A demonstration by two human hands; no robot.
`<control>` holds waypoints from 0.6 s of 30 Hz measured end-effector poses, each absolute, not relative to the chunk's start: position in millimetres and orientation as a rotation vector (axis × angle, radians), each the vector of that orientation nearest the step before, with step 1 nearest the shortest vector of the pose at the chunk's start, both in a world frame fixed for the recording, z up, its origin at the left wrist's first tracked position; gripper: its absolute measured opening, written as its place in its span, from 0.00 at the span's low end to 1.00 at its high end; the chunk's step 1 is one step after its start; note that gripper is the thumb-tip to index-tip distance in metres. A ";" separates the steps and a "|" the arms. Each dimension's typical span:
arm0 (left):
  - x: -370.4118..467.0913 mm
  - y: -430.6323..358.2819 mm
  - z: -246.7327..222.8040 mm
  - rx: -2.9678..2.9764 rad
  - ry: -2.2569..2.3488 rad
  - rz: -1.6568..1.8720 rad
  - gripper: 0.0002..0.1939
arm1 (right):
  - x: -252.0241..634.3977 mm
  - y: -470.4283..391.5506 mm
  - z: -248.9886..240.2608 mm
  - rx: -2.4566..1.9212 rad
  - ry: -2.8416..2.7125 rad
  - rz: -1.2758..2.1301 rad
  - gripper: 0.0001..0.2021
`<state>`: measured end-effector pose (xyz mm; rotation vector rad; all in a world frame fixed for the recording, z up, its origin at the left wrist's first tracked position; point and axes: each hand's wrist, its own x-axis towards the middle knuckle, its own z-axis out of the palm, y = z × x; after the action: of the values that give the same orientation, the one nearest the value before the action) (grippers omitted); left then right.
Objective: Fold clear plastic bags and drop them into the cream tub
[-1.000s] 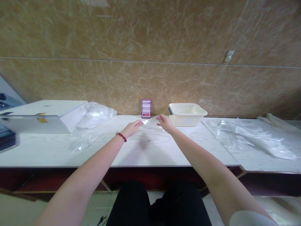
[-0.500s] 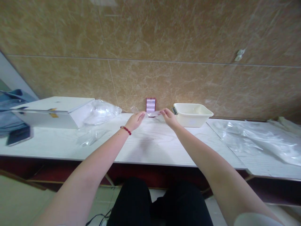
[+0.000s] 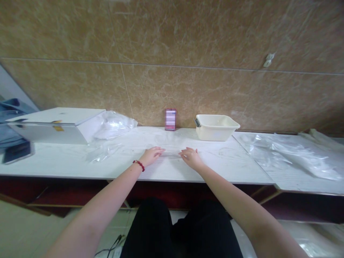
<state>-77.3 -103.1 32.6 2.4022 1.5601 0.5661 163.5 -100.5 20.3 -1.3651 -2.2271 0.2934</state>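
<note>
A clear plastic bag [image 3: 172, 147], faint against the white tabletop, lies flat between my hands. My left hand [image 3: 152, 155], with a red bead bracelet [image 3: 139, 165] on its wrist, rests at the bag's left side, fingers stretched out. On the opposite side, my right hand [image 3: 189, 157] has its fingers extended and its thumb apart, at the bag's right edge. Neither hand has a visible grip on it. Behind the bag, a phone [image 3: 170, 120] with a lit, blurred screen leans upright on the wall.
A cream plastic bin [image 3: 217, 132] with a grey handle stands right of the phone. Clear plastic bags [image 3: 295, 154] spread over the right of the table. To the left are a white box [image 3: 53, 132], more clear bags [image 3: 114, 125] and a dark phone-like slab [image 3: 17, 152].
Both hands have come down and toward me from in front of the phone. The clear bag stretched between them now lies on the table, and the fingers have opened.
</note>
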 end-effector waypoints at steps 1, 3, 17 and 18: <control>-76.8 -107.0 31.8 2.400 1.586 0.523 0.18 | 164.1 -104.6 19.4 -1.374 -2.239 0.297 0.11; -75.8 -114.9 30.8 2.400 1.637 0.434 0.18 | 165.1 -112.0 18.9 -1.389 -2.256 0.307 0.11; -39.0 -150.9 40.2 2.626 1.526 0.342 0.25 | 179.6 -122.2 43.7 -1.070 -2.396 0.565 0.19; -27.1 -151.3 37.8 2.643 1.518 0.348 0.24 | 173.0 -114.9 44.4 -1.040 -2.382 0.592 0.19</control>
<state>-27.1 -151.3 37.8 2.6428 1.5184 0.3481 173.0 -114.9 44.4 -1.0401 -2.3819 0.5920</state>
